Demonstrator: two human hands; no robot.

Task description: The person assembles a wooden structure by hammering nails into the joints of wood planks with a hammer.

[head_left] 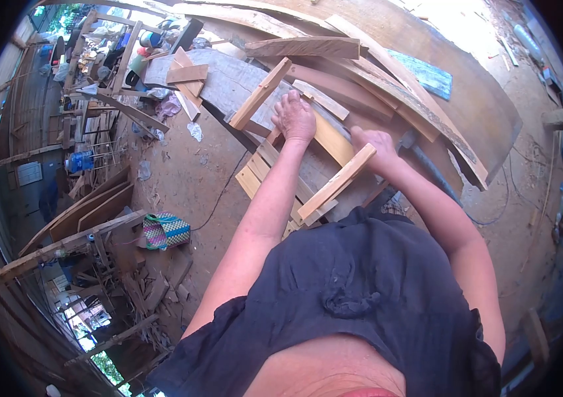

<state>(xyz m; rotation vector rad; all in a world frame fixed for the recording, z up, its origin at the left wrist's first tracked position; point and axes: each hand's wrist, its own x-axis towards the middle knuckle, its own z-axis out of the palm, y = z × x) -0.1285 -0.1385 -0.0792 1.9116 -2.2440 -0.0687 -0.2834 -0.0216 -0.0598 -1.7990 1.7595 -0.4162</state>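
Currently in view, clock positions taken from the midpoint between the two hands:

Item: wooden frame, pale, made of sticks and boards, at the centre of the working area, directly under and around both hands. Parts: one yellowish board running between the hands; one thick stick at ten o'clock, angled; one pale stick at six o'clock, also angled; several slats at eight o'clock.

Item: left hand, back upward, fingers bent down over the frame beside the upper end of the yellowish board. Opening and firmness of grip cannot be told, the palm being hidden.

Item: right hand, curled like a fist at the lower end of the same board, close to the top of the pale stick. What lies inside the fingers cannot be told.

Item: metal bar, long, at four o'clock, near the right wrist.

Item: long boards, rough-edged, overlapping, at one o'clock.

Item: blue board, two o'clock, on a broad brown sheet that extends to three o'clock.

Item: grey plank, wide, ten o'clock, with short wood pieces crossed on its far part.

Item: woven basket, checked, on the dirt floor at eight o'clock; wood scraps below it.

Item: blue container, nine o'clock.
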